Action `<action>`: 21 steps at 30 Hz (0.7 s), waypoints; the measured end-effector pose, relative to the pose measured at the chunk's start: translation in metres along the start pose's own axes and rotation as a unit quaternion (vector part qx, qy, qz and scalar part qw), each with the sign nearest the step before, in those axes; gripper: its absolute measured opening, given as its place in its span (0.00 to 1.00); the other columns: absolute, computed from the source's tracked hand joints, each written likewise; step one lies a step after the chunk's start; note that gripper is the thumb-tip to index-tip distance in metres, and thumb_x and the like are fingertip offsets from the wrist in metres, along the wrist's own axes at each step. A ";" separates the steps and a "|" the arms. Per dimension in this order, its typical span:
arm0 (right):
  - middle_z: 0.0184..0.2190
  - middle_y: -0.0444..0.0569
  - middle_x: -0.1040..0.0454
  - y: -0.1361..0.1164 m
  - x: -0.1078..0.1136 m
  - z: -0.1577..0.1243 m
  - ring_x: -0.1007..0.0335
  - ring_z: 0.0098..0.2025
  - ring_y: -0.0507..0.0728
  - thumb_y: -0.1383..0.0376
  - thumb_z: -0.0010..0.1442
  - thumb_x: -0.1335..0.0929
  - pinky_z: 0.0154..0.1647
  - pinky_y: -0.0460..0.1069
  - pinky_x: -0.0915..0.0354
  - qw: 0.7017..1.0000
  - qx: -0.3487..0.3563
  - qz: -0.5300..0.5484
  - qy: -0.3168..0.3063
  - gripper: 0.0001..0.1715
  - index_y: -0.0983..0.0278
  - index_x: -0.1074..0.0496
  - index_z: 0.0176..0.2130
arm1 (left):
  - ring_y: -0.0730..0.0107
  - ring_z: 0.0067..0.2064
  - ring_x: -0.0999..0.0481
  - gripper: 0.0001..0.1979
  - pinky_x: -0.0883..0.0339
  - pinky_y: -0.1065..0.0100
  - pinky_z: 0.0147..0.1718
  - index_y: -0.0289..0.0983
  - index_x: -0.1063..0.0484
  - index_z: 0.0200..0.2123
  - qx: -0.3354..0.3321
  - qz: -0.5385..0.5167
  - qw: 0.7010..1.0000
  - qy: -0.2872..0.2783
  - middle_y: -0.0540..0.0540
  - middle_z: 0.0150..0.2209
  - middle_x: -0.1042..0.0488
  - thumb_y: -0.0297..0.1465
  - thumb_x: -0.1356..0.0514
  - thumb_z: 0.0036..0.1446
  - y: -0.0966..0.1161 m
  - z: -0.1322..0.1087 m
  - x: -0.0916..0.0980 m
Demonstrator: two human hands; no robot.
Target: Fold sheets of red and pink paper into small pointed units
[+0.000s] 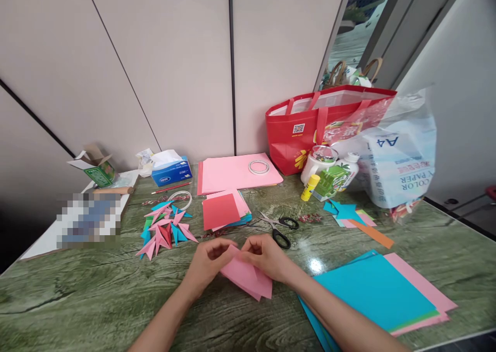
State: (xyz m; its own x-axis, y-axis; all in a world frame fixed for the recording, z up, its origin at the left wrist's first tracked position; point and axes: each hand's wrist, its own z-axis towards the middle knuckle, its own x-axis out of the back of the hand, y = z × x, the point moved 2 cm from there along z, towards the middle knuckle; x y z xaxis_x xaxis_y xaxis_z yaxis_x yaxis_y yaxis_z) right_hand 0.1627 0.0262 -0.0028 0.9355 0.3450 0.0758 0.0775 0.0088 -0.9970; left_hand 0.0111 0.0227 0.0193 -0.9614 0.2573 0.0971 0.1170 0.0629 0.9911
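Far left, we list an open cardboard box (pixel 95 166), then a blue tissue box (pixel 171 170) against the wall. Below these, a heap of folded paper points (pixel 166 229) in pink, red and blue lies on the green marbled table (pixel 77 300). Next we note a stack of pink paper (pixel 232 176) bearing a tape roll (pixel 259 167), with a red square sheet (pixel 220 211) just in front.

At centre, our left hand (pixel 207 264) pinches the upper left edge of a folded pink paper (pixel 248 278). Our right hand (pixel 267 256) pinches its upper right edge, the fingertips of both hands nearly meeting. The paper rests on the table between the hands.

Just behind the right hand lie black-handled scissors (pixel 279 229). Further right we list a yellow glue stick (pixel 310 187), a red tote bag (pixel 306 135), a plastic bag of A4 colour paper (pixel 399 161), and a stack of blue and pink sheets (pixel 375 290) beside the right forearm.
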 end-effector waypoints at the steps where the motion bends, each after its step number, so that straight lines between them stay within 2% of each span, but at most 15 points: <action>1: 0.16 0.42 0.34 0.000 -0.001 0.000 0.44 0.18 0.48 0.59 0.46 0.31 0.18 0.43 0.50 1.000 -0.001 -0.012 -0.007 0.13 0.66 0.30 0.20 | 0.72 0.24 0.33 0.08 0.42 0.74 0.22 0.34 0.26 0.23 -0.007 0.018 1.000 -0.001 0.48 0.22 0.28 0.34 0.37 0.43 0.000 0.000 0.000; 3: 0.18 0.42 0.32 0.000 -0.001 0.000 0.41 0.19 0.48 0.61 0.47 0.31 0.19 0.43 0.47 1.000 -0.001 -0.017 -0.017 0.11 0.67 0.29 0.22 | 0.73 0.22 0.36 0.10 0.44 0.74 0.21 0.34 0.27 0.18 -0.017 0.034 0.999 0.010 0.49 0.18 0.30 0.34 0.37 0.43 -0.003 0.000 0.001; 5: 0.22 0.45 0.28 -0.004 0.000 0.001 0.36 0.23 0.50 0.61 0.48 0.32 0.23 0.44 0.42 1.000 0.007 0.006 -0.006 0.10 0.66 0.27 0.27 | 0.74 0.21 0.37 0.10 0.46 0.74 0.20 0.34 0.28 0.17 -0.025 0.017 0.998 0.046 0.50 0.18 0.31 0.35 0.37 0.43 -0.007 0.000 0.003; 8: 0.32 0.48 0.25 -0.011 0.008 0.002 0.30 0.32 0.54 0.60 0.53 0.36 0.32 0.48 0.35 0.994 0.029 0.072 0.075 0.13 0.64 0.28 0.35 | 0.76 0.22 0.38 0.10 0.47 0.75 0.20 0.34 0.29 0.17 -0.037 -0.055 0.991 0.113 0.52 0.19 0.32 0.34 0.37 0.42 -0.010 0.001 0.009; 11: 0.36 0.49 0.25 -0.021 0.016 -0.001 0.29 0.37 0.56 0.65 0.55 0.39 0.40 0.51 0.34 0.984 0.102 0.067 0.128 0.14 0.63 0.28 0.38 | 0.78 0.21 0.40 0.11 0.49 0.76 0.20 0.33 0.30 0.16 -0.018 -0.140 0.977 0.158 0.53 0.18 0.34 0.34 0.35 0.40 -0.011 0.004 0.014; 15: 0.40 0.48 0.26 -0.028 0.016 -0.008 0.30 0.42 0.57 0.74 0.48 0.39 0.45 0.53 0.35 0.984 0.157 -0.021 0.085 0.22 0.61 0.28 0.42 | 0.79 0.20 0.40 0.12 0.49 0.76 0.19 0.32 0.30 0.15 0.017 -0.200 0.962 0.183 0.53 0.17 0.34 0.34 0.33 0.36 -0.010 0.005 0.017; 21: 0.42 0.47 0.26 -0.033 0.012 -0.011 0.31 0.45 0.58 0.77 0.44 0.38 0.44 0.52 0.35 0.982 0.170 -0.058 0.049 0.28 0.59 0.28 0.43 | 0.80 0.19 0.41 0.12 0.50 0.76 0.18 0.32 0.30 0.15 0.028 -0.216 0.958 0.186 0.54 0.16 0.35 0.34 0.33 0.35 -0.011 0.005 0.019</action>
State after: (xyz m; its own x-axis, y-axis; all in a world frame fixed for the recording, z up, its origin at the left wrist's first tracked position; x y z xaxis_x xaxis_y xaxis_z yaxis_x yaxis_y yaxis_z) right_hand 0.1752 0.0195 0.0308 0.9575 0.2305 0.1732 0.0810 0.3616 -0.9288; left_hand -0.0069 0.0319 0.0097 -0.9444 -0.1653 -0.2843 -0.3079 0.1413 0.9409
